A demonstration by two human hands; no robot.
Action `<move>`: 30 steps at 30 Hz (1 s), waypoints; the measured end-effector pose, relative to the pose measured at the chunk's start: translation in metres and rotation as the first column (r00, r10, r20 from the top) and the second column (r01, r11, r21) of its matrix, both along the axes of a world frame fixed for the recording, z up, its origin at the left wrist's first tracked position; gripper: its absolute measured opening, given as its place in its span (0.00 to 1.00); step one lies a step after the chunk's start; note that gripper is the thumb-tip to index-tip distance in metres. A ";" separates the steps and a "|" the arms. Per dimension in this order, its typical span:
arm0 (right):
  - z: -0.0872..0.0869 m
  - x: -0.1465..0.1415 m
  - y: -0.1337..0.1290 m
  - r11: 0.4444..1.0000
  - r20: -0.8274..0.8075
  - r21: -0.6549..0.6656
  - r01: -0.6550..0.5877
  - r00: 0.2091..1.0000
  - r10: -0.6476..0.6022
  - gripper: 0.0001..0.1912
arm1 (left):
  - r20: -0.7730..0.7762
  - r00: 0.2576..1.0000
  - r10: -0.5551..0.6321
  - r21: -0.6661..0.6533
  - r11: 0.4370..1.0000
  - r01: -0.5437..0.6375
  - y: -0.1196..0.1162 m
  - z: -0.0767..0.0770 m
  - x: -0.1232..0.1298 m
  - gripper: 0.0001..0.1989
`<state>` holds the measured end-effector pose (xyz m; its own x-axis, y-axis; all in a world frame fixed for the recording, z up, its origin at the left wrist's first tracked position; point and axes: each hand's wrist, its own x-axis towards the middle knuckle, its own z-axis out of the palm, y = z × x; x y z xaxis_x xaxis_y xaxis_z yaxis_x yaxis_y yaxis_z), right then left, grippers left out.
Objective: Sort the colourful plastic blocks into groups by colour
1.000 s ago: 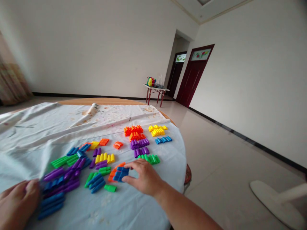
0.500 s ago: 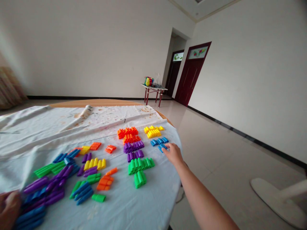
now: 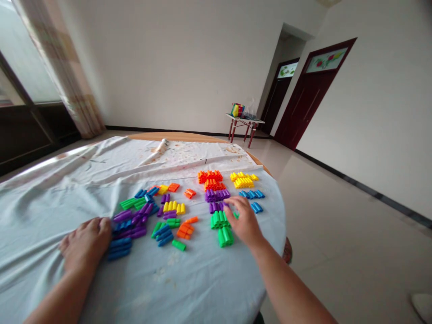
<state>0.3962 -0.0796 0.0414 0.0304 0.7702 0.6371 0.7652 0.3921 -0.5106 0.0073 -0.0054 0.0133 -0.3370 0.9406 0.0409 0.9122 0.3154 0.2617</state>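
My left hand (image 3: 88, 238) lies flat on the cloth, fingers outstretched, its tips beside loose purple tube-shaped plastic blocks (image 3: 137, 218) and blue ones (image 3: 119, 248). My right hand (image 3: 245, 220) is over the sorted rows, thumb and fingers apart, with nothing visible between them. It partly covers the green blocks (image 3: 225, 236), and its fingertips overlap the smaller purple group (image 3: 216, 207). Behind those are a larger purple group (image 3: 216, 195) and orange stacks (image 3: 209, 176). Yellow blocks (image 3: 243, 182) and two blue groups, one a short row (image 3: 257, 207), sit farther right.
Mixed loose blocks, including a yellow row (image 3: 174, 207), orange pieces (image 3: 185, 230) and a green piece (image 3: 178, 245), spread between my hands. The round table's cloth (image 3: 189, 288) is wrinkled at left. A small table (image 3: 245, 119) with bags stands by the far doorway.
My right hand has let go of the small blue blocks and moved left over the purple and green rows. The view has swung left, bringing my whole left hand into sight.
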 end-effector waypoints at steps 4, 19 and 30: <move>0.000 -0.088 -0.003 0.932 -0.025 -0.114 -0.344 0.939 0.343 0.10 | 0.020 0.999 0.040 0.017 0.999 -0.041 0.000 0.000 0.001 0.34; -0.038 -0.133 0.010 0.933 0.177 -0.209 -0.293 0.927 0.331 0.16 | 0.126 0.991 0.033 0.107 0.993 -0.047 -0.004 -0.003 -0.002 0.32; -0.040 -0.128 0.003 0.876 0.162 -0.217 -0.430 0.870 0.466 0.19 | 0.311 0.950 0.042 0.144 0.985 -0.091 0.003 -0.004 -0.025 0.29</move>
